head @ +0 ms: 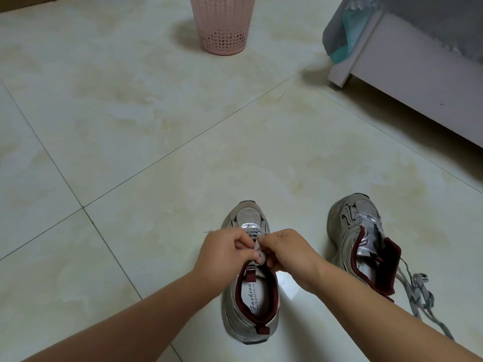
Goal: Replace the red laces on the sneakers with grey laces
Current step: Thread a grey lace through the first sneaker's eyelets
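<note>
Left sneaker (249, 283) sits upright on the tiled floor (130, 142), heel toward the camera, toe pointing away. Both hands are over its upper eyelets. Left hand (224, 254) has fingers curled, pinching the grey lace (257, 246) near the tongue. Right hand (287, 253) is likewise curled tight on the same lace from the other side. Both grips are narrow pinches on lace, nothing wide. Looks like threading or snugging the top rows (can't tell which eyelet, fingers cover it).

Right sneaker (362, 239) stands just to the right, apart from the first, tongue flopped open. A loose grey lace (420, 288) trails from its heel side in a tangle on the floor. No red lace visible on it from here; the dark red is collar lining.

Handling: the lace is flat woven tape, soft and limp, no push stiffness, so feed it by the tip only and pinch close behind the aglet. It will twist easily; keep it flat through each eyelet. The shoe is light and will slide on glossy tile when the lace gets pulled, so brace the collar or sidewall with the other hand.

Writing: insole print reads "Fashion Sports" in script. No other legible branding.

Background: pink perforated basket (222, 24) well beyond the shoes, white bed frame (407, 82) at upper right.
</note>
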A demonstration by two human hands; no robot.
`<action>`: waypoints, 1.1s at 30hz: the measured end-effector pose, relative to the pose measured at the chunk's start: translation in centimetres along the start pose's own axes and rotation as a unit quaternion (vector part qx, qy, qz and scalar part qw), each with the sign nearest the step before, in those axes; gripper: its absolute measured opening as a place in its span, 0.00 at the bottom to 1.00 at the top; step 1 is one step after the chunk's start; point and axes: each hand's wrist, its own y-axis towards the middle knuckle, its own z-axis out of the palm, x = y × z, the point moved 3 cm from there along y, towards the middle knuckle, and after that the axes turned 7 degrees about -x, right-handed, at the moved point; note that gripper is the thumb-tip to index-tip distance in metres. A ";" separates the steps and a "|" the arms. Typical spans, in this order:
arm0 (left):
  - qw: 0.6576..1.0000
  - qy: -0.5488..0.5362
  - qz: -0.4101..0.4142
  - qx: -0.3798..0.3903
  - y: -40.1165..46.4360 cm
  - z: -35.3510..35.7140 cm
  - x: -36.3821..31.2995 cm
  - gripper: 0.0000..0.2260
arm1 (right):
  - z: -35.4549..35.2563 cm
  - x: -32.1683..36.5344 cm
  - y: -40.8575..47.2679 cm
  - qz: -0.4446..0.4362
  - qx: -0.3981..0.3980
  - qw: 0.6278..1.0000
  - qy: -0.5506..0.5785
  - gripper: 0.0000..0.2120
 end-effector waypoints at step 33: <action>0.949 -0.188 -0.179 0.176 0.6 0.9 0.6 0.13 | 0.6 -1.6 -1.4 -0.315 -0.192 0.851 -0.375 0.08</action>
